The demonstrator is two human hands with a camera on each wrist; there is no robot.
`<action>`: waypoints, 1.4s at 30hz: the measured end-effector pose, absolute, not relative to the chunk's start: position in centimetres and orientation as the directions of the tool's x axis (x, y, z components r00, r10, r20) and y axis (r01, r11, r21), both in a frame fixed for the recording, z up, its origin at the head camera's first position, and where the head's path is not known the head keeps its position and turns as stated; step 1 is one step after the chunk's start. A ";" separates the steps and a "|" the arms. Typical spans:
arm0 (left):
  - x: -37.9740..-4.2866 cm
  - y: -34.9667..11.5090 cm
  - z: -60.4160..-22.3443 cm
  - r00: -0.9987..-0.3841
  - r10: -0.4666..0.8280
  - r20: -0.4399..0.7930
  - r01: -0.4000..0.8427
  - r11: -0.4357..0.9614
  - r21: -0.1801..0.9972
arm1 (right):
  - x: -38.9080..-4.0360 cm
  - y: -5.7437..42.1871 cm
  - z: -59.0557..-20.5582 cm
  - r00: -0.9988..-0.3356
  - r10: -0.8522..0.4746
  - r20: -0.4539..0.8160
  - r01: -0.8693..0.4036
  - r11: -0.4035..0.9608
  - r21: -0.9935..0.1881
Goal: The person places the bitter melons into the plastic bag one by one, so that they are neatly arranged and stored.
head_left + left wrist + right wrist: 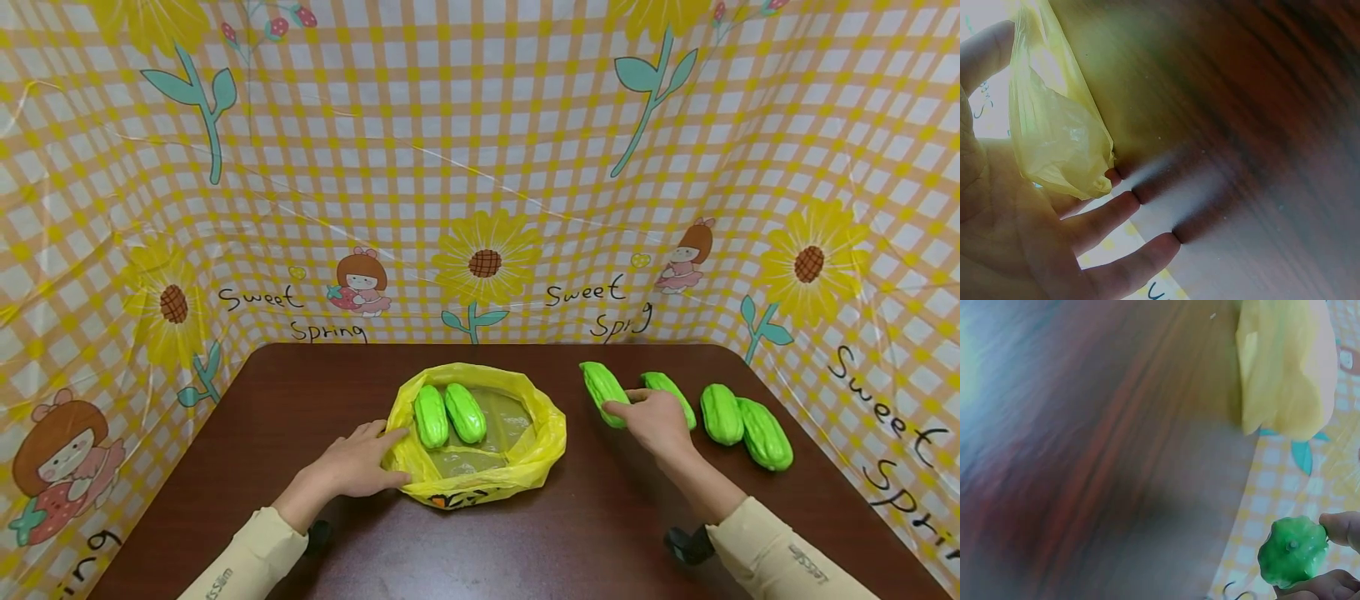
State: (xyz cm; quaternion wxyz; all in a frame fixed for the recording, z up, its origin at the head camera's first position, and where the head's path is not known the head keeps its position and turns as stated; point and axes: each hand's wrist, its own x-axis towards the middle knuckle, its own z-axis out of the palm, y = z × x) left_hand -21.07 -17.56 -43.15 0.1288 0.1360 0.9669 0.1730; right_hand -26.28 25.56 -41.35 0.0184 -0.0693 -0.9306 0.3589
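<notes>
A yellow plastic bag (553, 437) sits mouth up on the table, its rim spread wide. Two bright green ridged gourds (431, 417) lie inside on its left side. My left hand (356, 462) rests against the bag's left edge, fingers extended; in the left wrist view the yellow plastic (1063, 140) lies between thumb and straight fingers (1129, 269). To the right of the bag, my right hand (662, 423) pinches another green gourd (602, 390) between thumb and fingers. The right wrist view shows the held gourd's ribbed end (1291, 550), apart from the bag (1282, 375).
Three more green gourds lie at the right of the dark brown table (585, 533): one gourd (672, 398) just beyond my right hand, two (722, 414) side by side farther right. A checked sunflower cloth (480, 167) hangs around the back and sides.
</notes>
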 end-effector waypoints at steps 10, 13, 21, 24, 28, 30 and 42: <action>-21.2 -17.6 -43.5 -0.931 0.308 -0.196 0.221 0.903 0.367 | -26.1 22.4 -39.5 -0.998 0.069 -0.008 0.054 0.708 -0.704; -21.2 -17.6 -43.4 -0.932 0.306 -0.196 0.220 0.904 0.367 | -26.2 21.4 -39.2 -0.999 0.050 -0.012 0.044 0.697 -0.716; -21.2 -17.6 -43.3 -0.933 0.301 -0.199 0.214 0.906 0.366 | -26.6 18.8 -38.8 -1.000 0.020 -0.007 0.019 0.688 -0.725; -21.2 -17.6 -43.3 -0.932 0.301 -0.199 0.214 0.905 0.369 | -26.6 17.9 -38.8 -1.000 -0.003 -0.005 0.001 0.686 -0.728; -21.3 -17.7 -43.4 -0.932 0.303 -0.200 0.216 0.905 0.366 | -26.5 16.6 -38.7 -1.000 -0.029 -0.002 -0.018 0.675 -0.738; -21.3 -17.7 -43.4 -0.932 0.305 -0.198 0.219 0.905 0.365 | -26.4 15.9 -38.7 -0.999 -0.038 -0.001 -0.025 0.670 -0.742; -21.3 -17.8 -43.5 -0.931 0.309 -0.195 0.225 0.905 0.360 | -26.7 12.6 -39.2 -0.996 -0.085 -0.012 -0.053 0.717 -0.695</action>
